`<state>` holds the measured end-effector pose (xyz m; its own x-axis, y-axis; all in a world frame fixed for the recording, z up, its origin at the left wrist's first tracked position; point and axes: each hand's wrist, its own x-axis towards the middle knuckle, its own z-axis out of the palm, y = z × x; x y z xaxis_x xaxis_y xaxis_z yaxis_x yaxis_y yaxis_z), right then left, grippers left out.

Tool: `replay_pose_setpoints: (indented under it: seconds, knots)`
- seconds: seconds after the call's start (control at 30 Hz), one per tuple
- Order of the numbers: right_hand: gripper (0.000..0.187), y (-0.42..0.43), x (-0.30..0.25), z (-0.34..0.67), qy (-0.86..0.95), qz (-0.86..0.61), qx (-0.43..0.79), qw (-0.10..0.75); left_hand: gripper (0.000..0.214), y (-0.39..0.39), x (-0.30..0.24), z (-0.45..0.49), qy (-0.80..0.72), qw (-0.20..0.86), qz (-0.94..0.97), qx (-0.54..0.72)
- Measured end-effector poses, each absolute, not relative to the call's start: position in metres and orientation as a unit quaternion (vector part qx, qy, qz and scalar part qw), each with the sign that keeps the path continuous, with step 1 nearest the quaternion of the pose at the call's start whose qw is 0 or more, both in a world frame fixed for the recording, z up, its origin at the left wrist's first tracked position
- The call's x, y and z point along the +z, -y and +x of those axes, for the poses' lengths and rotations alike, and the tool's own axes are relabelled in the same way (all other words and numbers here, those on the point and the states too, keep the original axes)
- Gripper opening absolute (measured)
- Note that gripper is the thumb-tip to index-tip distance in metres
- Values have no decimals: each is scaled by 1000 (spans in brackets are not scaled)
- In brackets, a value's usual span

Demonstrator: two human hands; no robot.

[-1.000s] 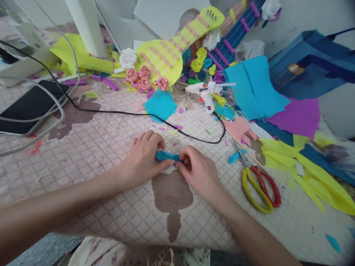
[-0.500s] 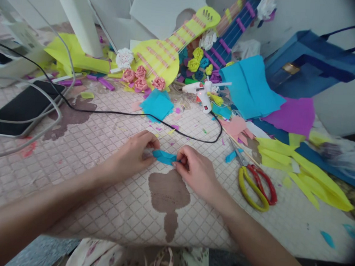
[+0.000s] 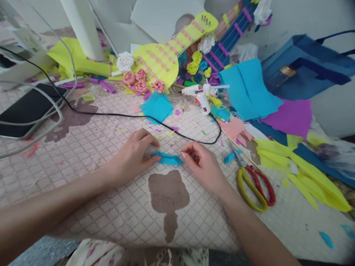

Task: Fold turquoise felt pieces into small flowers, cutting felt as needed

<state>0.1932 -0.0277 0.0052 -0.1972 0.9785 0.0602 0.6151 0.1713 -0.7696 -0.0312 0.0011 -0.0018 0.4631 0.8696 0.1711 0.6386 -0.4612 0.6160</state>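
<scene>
A narrow folded strip of blue paper (image 3: 169, 159) lies just above the patterned cloth, stretched between both hands. My left hand (image 3: 138, 150) pinches its left end between thumb and fingers, and the fingers cover that end. At the other end, the thumb and forefinger of my right hand (image 3: 200, 160) close on the strip's tip. Beyond the hands is a small stack of blue paper squares (image 3: 158, 107). Scissors with one yellow and one red handle (image 3: 254, 186) rest to the right of my right hand, near a small blue scrap (image 3: 231, 156).
A black cable (image 3: 112, 114) crosses the cloth to a white glue gun (image 3: 202, 97). Behind stands a yellow paper guitar (image 3: 159, 61) with pink paper roses (image 3: 141, 80). A phone (image 3: 25, 109) lies left; yellow paper strips (image 3: 307, 173) and a blue bag (image 3: 307, 68) are right.
My right hand has shifted slightly right, with its fingers further along the blue strip, so more of the strip shows. My left thumb now lies over the strip's left part.
</scene>
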Motion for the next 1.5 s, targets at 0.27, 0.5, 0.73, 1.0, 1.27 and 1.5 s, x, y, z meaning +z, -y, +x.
replay_pose_setpoints:
  seconds: [0.27,0.5,0.73,1.0,1.27,1.5]
  knots:
    - [11,34,13,187,750,-529,279,281,12,0,1,-32,-462,281,799,263]
    - [11,37,11,185,764,-534,287,222,7,5,1,-37,-440,264,823,244]
    - [12,38,12,185,775,-527,287,198,5,9,2,-32,-434,265,831,227]
    - [8,39,14,186,771,-536,291,185,9,8,3,-34,-430,270,836,210]
    - [10,41,8,181,763,-558,264,192,11,9,-1,-31,-446,243,837,203]
    - [12,41,7,181,762,-558,266,195,14,10,0,-30,-456,234,838,190]
